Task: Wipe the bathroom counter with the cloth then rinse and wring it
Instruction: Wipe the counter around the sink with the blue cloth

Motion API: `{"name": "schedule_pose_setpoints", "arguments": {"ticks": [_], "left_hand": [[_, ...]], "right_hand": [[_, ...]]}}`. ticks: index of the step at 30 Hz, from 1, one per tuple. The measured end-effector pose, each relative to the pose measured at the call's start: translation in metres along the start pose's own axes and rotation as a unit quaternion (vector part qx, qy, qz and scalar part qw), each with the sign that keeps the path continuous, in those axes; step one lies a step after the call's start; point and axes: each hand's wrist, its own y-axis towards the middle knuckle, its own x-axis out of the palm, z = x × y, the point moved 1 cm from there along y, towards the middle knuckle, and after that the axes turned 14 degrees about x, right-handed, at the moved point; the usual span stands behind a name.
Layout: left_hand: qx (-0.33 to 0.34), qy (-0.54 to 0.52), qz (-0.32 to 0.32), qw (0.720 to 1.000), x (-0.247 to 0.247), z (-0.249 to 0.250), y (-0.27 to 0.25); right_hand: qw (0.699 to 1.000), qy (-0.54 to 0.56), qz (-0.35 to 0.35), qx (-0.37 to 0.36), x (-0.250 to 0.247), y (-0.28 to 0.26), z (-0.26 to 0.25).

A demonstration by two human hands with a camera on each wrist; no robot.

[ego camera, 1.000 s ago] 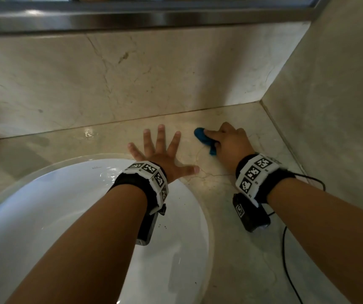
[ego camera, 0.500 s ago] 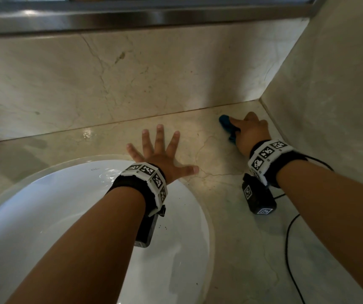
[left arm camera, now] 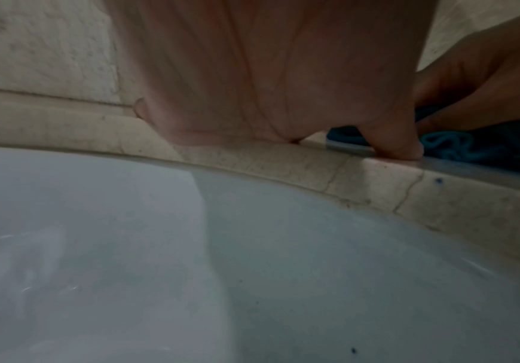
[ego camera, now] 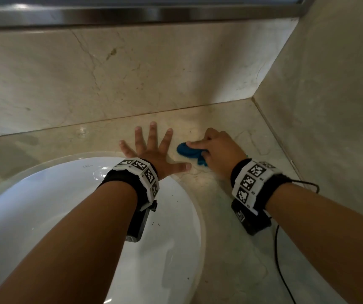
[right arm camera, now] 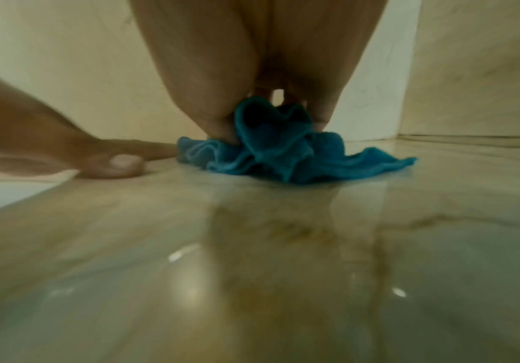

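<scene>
A bunched blue cloth (ego camera: 187, 150) lies on the beige marble counter (ego camera: 231, 249), right of the basin. My right hand (ego camera: 216, 150) grips the cloth and presses it onto the counter; the right wrist view shows the cloth (right arm camera: 271, 149) gathered under the curled fingers. My left hand (ego camera: 152, 150) lies flat with fingers spread on the counter behind the basin rim, its thumb close to the cloth. In the left wrist view the left hand's palm (left arm camera: 268, 73) rests on the counter edge, with the cloth (left arm camera: 457, 147) just beyond the thumb.
A white oval basin (ego camera: 55, 216) fills the lower left. A marble backsplash (ego camera: 132, 80) rises behind the counter and a side wall (ego camera: 329, 106) closes the right. A black cable (ego camera: 279, 260) trails from the right wrist camera over the wet, glossy counter.
My right hand has slid the cloth back left from the far right corner toward the left hand. The left hand has stayed flat in place.
</scene>
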Motion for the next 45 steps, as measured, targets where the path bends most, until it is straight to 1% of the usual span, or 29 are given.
{"name": "schedule_pose_setpoints", "arguments": {"ticks": [2,4,5,7,9,12,14,16,19,21,23,24,25,28,30,31,33,34,36,37,40,42,45], "left_hand": [[0.004,-0.007,0.000,1.000,0.000,-0.001,0.000],[0.008,-0.010,0.002,1.000,0.001,-0.002,0.000],[0.008,-0.010,0.002,1.000,0.001,-0.002,0.000],[0.008,-0.008,0.003,1.000,0.001,-0.002,0.000],[0.008,-0.007,0.002,1.000,0.001,-0.001,0.000],[0.008,-0.006,0.002,1.000,0.001,-0.001,0.001],[0.008,-0.004,0.003,1.000,0.001,-0.001,0.001],[0.006,-0.004,0.004,1.000,0.002,-0.001,0.001],[0.006,-0.002,0.004,1.000,0.001,0.000,0.001],[0.005,0.001,0.002,1.000,0.001,-0.001,0.002],[0.004,0.000,-0.001,1.000,0.001,-0.002,0.001],[0.005,-0.001,-0.001,1.000,0.001,-0.002,0.001],[0.006,-0.002,-0.002,1.000,0.001,-0.002,0.001],[0.007,-0.004,-0.003,1.000,0.000,-0.001,0.000],[0.008,-0.003,-0.001,1.000,0.001,-0.002,0.000],[0.008,-0.001,-0.001,1.000,0.001,-0.002,0.000],[0.007,0.000,-0.001,1.000,0.001,-0.002,0.000],[0.006,-0.001,-0.001,1.000,0.001,-0.002,0.000],[0.005,0.000,0.001,1.000,0.001,-0.001,0.000],[0.004,0.000,0.001,1.000,0.001,-0.001,0.001],[0.004,0.000,0.002,1.000,0.002,-0.002,0.002],[0.004,-0.001,0.002,1.000,0.003,-0.002,0.003],[0.006,0.000,0.005,1.000,0.003,-0.003,0.003]], "right_hand": [[0.997,-0.060,0.034,0.035,-0.011,0.013,0.012],[0.988,-0.095,0.052,0.109,-0.028,0.024,0.028],[0.983,-0.086,0.057,0.150,-0.036,0.027,0.034],[0.973,-0.088,0.046,0.206,-0.040,0.034,0.043],[0.967,-0.112,0.024,0.228,-0.041,0.039,0.041],[0.969,-0.098,-0.022,0.224,-0.046,0.047,0.027],[0.974,-0.050,-0.056,0.214,-0.046,0.050,0.014],[0.981,-0.032,-0.075,0.174,-0.041,0.049,0.001],[0.994,-0.017,-0.048,0.099,-0.028,0.039,-0.013],[0.997,-0.011,-0.045,0.053,-0.021,0.029,-0.018],[0.999,-0.031,-0.034,-0.001,-0.016,0.016,-0.018],[0.999,-0.040,-0.031,-0.012,-0.015,0.011,-0.016],[0.999,-0.036,-0.034,-0.010,-0.015,0.011,-0.012],[0.997,0.028,-0.062,0.045,-0.025,0.016,0.001],[0.996,-0.015,-0.051,0.074,-0.034,0.022,0.013],[0.993,-0.036,-0.048,0.106,-0.037,0.027,0.022],[0.985,-0.104,-0.018,0.136,-0.045,0.035,0.036],[0.980,-0.130,-0.027,0.150,-0.050,0.039,0.042],[0.970,-0.149,-0.080,0.177,-0.056,0.050,0.049],[0.967,-0.150,-0.091,0.187,-0.060,0.054,0.050],[0.965,-0.173,-0.084,0.179,-0.064,0.064,0.051],[0.963,-0.192,-0.055,0.179,-0.062,0.069,0.052],[0.967,-0.175,-0.033,0.180,-0.055,0.068,0.052]]}}
